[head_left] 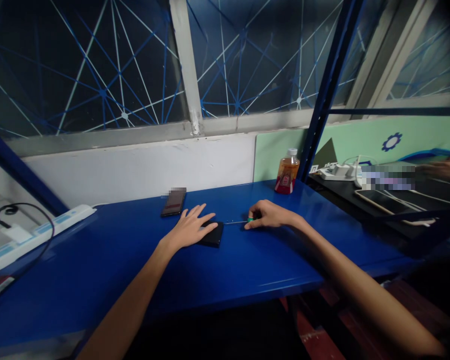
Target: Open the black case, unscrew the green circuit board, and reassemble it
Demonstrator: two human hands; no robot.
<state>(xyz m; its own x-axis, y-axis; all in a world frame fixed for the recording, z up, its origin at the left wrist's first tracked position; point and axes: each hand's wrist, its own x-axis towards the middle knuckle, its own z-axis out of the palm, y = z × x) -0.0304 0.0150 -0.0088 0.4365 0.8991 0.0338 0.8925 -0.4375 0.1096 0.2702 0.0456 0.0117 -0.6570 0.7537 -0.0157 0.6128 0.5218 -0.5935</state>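
Observation:
My left hand (pixel 189 227) rests with spread fingers on top of a flat black rectangular object (pixel 213 238), covering much of it. Its exact kind does not show. My right hand (pixel 269 214) pinches the green handle of a thin screwdriver (pixel 237 222). The metal shaft points left across the blue table, its end close to the right edge of the black object; whether they touch, I cannot tell. Some tiny bits lie beside the shaft, too small to name.
A dark phone (pixel 174 202) lies behind my left hand. One bottle of reddish drink (pixel 287 172) stands at the back right. A white power strip (pixel 69 220) runs along the left. Beyond a blue post, another person's hand (pixel 444 170) is over a black table with cables.

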